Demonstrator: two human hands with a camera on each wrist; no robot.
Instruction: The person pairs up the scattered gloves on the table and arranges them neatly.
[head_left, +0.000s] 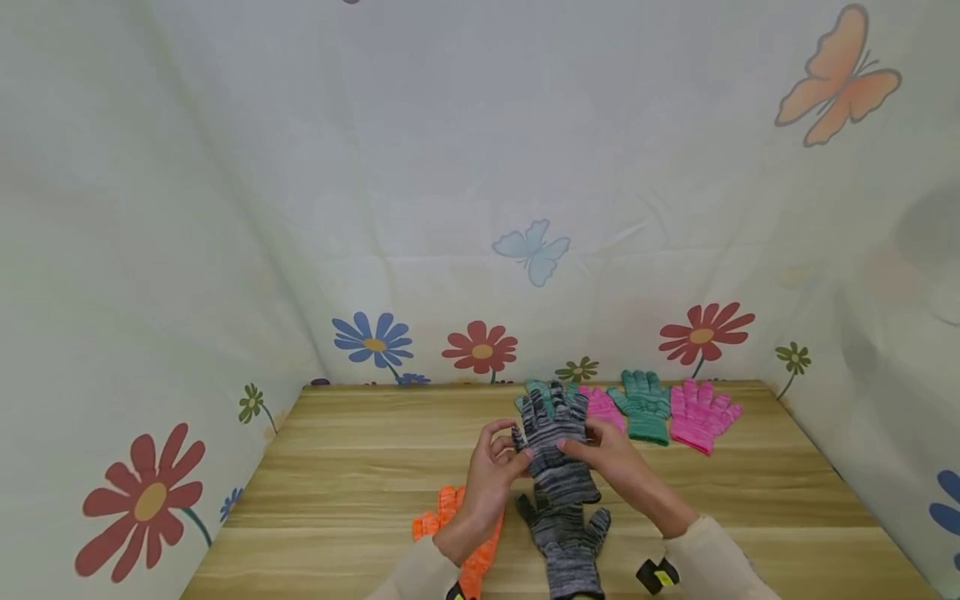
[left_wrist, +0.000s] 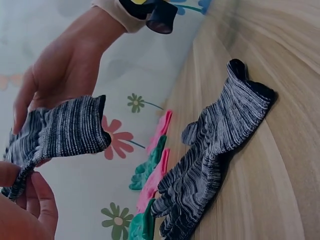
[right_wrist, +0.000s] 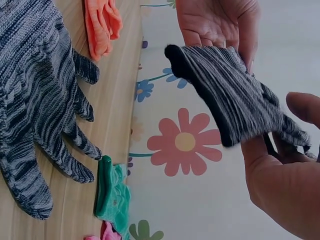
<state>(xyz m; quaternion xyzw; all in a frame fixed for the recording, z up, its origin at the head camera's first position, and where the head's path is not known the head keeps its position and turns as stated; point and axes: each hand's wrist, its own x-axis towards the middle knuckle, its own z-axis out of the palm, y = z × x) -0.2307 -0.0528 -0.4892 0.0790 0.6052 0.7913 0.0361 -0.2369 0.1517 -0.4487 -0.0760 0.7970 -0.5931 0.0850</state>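
Note:
A black-and-grey striped knit glove (head_left: 555,450) is held up off the table between both hands, its fingers pointing away and its cuff toward the person. My left hand (head_left: 491,475) pinches its left edge, with the thumb on top. On the opposite edge, my right hand (head_left: 611,458) grips it, thumb over the palm part and fingers beneath. The glove's dark cuff (left_wrist: 102,122) hangs free in the left wrist view. Below it, a matching striped glove (head_left: 566,550) lies flat on the wooden table; in the right wrist view its spread fingers (right_wrist: 75,135) show.
An orange glove (head_left: 480,554) lies by the left forearm, partly covered. Toward the back right lie green (head_left: 647,408) and pink (head_left: 701,412) gloves, with another pink (head_left: 602,407) and green one (head_left: 540,390) partly behind the held glove. A flowered curtain (head_left: 420,208) encloses the wooden table (head_left: 352,467).

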